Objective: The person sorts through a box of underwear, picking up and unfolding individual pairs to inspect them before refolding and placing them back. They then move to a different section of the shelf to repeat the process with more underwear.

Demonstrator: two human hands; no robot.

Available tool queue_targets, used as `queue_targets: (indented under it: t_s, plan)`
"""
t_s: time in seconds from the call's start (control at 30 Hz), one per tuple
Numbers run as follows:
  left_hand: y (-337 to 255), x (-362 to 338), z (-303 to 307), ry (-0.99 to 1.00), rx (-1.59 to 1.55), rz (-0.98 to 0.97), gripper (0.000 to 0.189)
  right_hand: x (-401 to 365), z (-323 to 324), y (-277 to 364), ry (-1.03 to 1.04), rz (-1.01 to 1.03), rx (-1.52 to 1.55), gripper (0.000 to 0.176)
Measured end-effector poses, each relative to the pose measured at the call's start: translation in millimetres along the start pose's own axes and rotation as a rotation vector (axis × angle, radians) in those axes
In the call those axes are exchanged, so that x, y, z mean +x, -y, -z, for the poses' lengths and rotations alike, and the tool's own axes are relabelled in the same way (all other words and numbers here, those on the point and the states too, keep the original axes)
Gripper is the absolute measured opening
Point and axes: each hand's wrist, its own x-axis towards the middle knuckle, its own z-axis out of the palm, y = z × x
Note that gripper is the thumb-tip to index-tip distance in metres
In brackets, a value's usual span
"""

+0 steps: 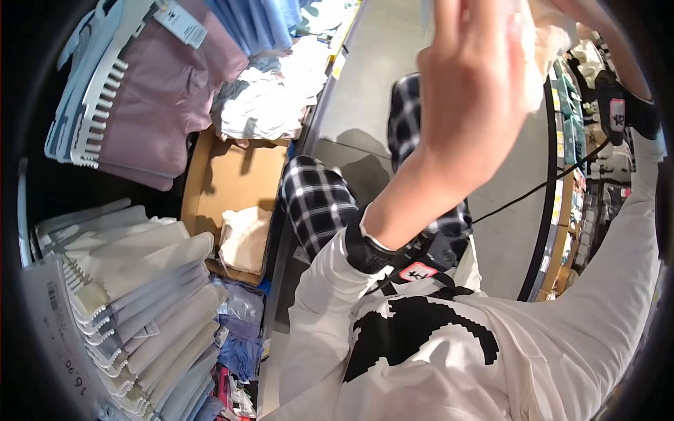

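My left hand [477,91] is raised near the top of the view, its back towards me. Its fingers are bent around a pale, whitish cloth [551,52], which shows beside and behind the palm; the fingertips run out of the frame. My right hand [576,10] is at the top right corner beside the same cloth. Most of it is cut off by the frame edge, so its fingers do not show. Both wrists wear black straps with a small labelled device. What kind of garment the cloth is, I cannot make out.
Mauve trousers [158,91] and pale garments [151,288] hang on the left rack. A cardboard box [235,172] with a cream cloth [244,238] sits beside white folded clothes [270,98]. Stocked shelves [576,168] line the right. A black cable [533,189] crosses the grey aisle floor [512,224].
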Motion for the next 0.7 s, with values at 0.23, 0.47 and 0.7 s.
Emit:
queue_targets:
  t_s: [0.23, 0.47, 0.7]
  plan:
    - [10.2, -70.9, 45.5, 0.174, 0.197, 0.115, 0.03, -34.4, -58.2, -81.9, -0.441, 0.11, -0.265, 0.031]
    - [13.0, -183.0, 222.4, -0.007, 0.557, 1.024, 0.05, 106.7, -282.5, -144.4, -0.076, 0.073, -0.1, 0.026]
    - [-7.6, -279.3, 359.7, -0.01, 1.176, 0.95, 0.056, 175.2, -482.3, -139.3, 0.218, 0.449, 0.003, 0.041]
